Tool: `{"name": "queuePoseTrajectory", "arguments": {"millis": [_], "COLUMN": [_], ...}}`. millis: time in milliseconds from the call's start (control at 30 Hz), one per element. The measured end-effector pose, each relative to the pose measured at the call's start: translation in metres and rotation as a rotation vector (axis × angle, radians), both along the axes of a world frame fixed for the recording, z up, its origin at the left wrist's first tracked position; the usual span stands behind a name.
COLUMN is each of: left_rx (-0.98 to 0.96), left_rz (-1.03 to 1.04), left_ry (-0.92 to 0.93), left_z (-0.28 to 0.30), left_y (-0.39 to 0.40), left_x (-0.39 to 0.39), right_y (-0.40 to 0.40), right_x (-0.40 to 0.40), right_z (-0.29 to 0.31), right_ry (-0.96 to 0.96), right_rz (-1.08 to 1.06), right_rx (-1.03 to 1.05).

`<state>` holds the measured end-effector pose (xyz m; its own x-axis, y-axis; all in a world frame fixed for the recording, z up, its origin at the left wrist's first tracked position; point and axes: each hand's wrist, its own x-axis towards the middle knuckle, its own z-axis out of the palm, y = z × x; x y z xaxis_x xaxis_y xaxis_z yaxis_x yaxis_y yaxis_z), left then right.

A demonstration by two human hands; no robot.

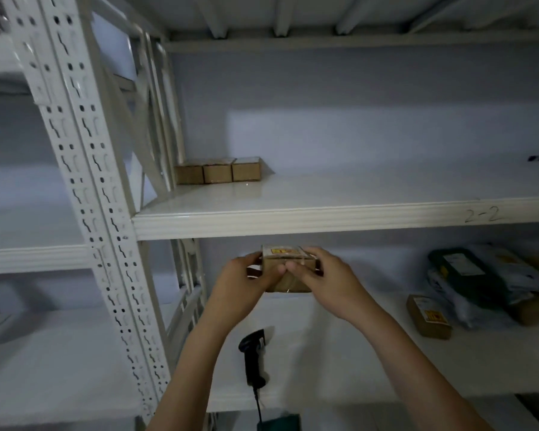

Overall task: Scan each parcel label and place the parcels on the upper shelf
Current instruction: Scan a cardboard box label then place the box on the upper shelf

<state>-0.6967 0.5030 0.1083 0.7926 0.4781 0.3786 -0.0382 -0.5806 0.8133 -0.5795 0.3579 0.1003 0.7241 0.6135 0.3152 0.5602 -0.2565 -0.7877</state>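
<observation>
Cardboard parcel (288,269) was up in both hands, just under the upper shelf's (324,217) front edge! Left hand (246,283) and right hand (321,281) gripped its sides, thumbs meeting on the near face. Three small boxes (218,172) sat on that shelf, far left. Black scanner (253,357) lay on the lower shelf (371,362), another labelled parcel (429,317) and bagged packages (479,278) to the right.

I see a small brown cardboard parcel (288,269) with a yellow-marked label on top, held level in the air just under the upper shelf (324,213) edge. Three like boxes (217,171) sit side by side, touching, at that shelf's back left. The black scanner (253,357) lies on the lower shelf (339,353).
</observation>
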Motion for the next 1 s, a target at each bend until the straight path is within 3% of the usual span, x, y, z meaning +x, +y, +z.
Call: {"name": "queuePoseTrajectory", "arguments": {"millis": [267, 367, 467, 700, 833, 1000], "left_rx": [0.125, 0.131, 0.214, 0.339, 0.446, 0.639], "left_rz": [0.031, 0.003, 0.074, 0.165, 0.231, 0.331], "left_ry": [-0.254, -0.358, -0.398, -0.216, -0.151, 0.019], "left_z": [0.076, 0.089, 0.09, 0.089, 0.098, 0.107], "left_y": [-0.017, -0.023, -0.017, 0.006, 0.015, 0.02], "left_x": [-0.049, -0.039, -0.001, 0.081, 0.107, 0.131], "right_y": [-0.014, -0.012, 0.003, 0.025, 0.036, 0.054], "right_x": [-0.057, -0.048, -0.017, 0.059, 0.092, 0.127], "right_z": [0.074, 0.095, 0.099, 0.1, 0.119, 0.129], "right_ry": [-0.147, -0.22, -0.314, -0.299, -0.412, -0.493], "right_rz": [-0.015, -0.011, -0.11, -0.115, -0.075, -0.124], "right_rx": [0.225, 0.285, 0.209, 0.023, -0.219, -0.296]}}
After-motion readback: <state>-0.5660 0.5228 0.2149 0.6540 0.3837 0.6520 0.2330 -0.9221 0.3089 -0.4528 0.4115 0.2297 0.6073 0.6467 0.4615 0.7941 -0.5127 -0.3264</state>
